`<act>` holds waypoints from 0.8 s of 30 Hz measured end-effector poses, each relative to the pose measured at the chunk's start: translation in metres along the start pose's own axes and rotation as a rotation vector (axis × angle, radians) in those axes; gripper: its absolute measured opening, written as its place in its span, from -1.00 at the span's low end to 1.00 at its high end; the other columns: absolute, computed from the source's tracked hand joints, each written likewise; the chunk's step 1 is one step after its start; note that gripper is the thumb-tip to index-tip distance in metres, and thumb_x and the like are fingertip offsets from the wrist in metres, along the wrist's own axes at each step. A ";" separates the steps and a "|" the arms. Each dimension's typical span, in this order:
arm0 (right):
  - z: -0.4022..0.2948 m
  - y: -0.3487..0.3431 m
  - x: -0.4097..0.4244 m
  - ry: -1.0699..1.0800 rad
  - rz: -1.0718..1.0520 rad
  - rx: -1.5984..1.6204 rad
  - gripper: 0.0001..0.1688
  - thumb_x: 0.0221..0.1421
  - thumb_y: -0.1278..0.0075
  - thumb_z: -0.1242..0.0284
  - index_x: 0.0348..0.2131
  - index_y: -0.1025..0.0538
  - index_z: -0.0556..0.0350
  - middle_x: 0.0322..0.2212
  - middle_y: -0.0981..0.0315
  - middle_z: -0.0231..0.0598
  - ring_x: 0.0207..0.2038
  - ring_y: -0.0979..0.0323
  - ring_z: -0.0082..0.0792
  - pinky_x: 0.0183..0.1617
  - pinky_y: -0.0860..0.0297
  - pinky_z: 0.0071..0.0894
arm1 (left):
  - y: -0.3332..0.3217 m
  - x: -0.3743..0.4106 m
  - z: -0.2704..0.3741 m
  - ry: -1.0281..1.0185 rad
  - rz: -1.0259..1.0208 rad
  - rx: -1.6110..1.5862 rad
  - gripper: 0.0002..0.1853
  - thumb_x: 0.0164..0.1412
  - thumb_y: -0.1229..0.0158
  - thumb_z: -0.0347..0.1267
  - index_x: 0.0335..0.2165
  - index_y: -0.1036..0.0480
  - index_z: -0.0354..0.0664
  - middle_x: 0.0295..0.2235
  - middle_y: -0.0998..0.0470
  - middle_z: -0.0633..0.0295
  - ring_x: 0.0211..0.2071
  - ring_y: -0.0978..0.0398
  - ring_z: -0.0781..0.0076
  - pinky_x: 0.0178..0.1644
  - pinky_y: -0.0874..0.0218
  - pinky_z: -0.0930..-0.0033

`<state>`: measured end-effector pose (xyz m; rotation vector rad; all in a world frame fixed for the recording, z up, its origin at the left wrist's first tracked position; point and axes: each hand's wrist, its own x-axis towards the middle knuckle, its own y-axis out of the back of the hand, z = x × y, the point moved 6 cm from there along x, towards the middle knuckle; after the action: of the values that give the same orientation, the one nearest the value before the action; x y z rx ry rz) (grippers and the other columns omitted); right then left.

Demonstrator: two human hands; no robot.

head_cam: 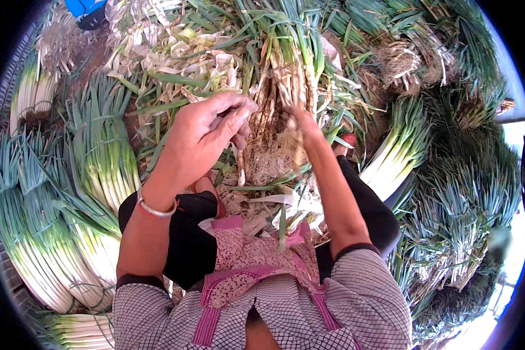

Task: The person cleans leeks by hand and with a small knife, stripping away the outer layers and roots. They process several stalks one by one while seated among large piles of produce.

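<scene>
Before me lies a bunch of untrimmed long green onions (284,74), with brown, soil-stained outer skins and a tangle of roots (264,164) pointing towards me. My right hand (305,124), blurred, is at the right side of its lower stalks. A blurred onion stalk (298,148) hangs below that hand and appears to be gripped in it. My left hand (214,124) is raised to the left of the bunch, fingers curled and thumb against them. Whether anything is pinched there is hidden. A thin stalk end (241,168) shows just below its fingers.
Cleaned, tied onion bundles (39,245) lie at left; another clean bundle (396,148) rests by my right knee. Stripped skins and leaves (188,57) litter the ground ahead. Untrimmed onions (446,218) are heaped at right. A blue object (85,8) stands far left.
</scene>
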<state>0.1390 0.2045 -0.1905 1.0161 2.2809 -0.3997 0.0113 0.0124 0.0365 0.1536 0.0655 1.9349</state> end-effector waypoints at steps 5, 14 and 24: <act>0.039 0.039 -0.153 -0.028 -0.012 0.172 -0.73 0.07 0.10 0.28 -0.34 -0.42 0.12 -0.66 -0.24 -0.53 -0.67 -0.19 -0.63 -0.64 -0.17 -0.60 | -0.054 0.005 -0.069 0.271 -0.248 0.238 -0.67 0.22 0.06 -0.23 -0.28 -0.42 -0.32 -0.59 -0.44 0.28 -0.54 -0.41 0.57 -0.42 -0.29 0.51; 0.084 0.043 -0.342 -0.073 -0.065 0.031 -0.67 0.09 0.10 0.27 -0.19 -0.41 0.08 -0.56 -0.31 -0.51 -0.58 -0.18 -0.71 -0.54 -0.14 -0.66 | -0.211 -0.030 -0.171 0.638 0.083 -1.188 -0.64 0.24 0.11 -0.22 -0.16 -0.29 -0.33 -0.21 -0.42 0.03 -0.23 -0.43 0.21 -0.11 -0.35 0.13; 0.111 0.093 -0.369 0.520 0.312 -0.518 -0.74 0.04 0.11 0.41 -0.28 -0.37 0.23 -0.42 -0.39 0.01 -0.34 -0.41 -0.12 -0.24 -0.32 -0.26 | -0.214 -0.084 -0.176 0.777 0.136 -0.428 -0.46 0.16 0.04 -0.11 0.02 -0.21 -0.22 -0.10 -0.36 0.15 -0.01 -0.26 0.32 0.09 -0.06 0.13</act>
<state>0.4470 0.0017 -0.0452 1.2596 2.3983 0.6243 0.2148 0.0165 -0.1694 -0.8996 0.1547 1.9922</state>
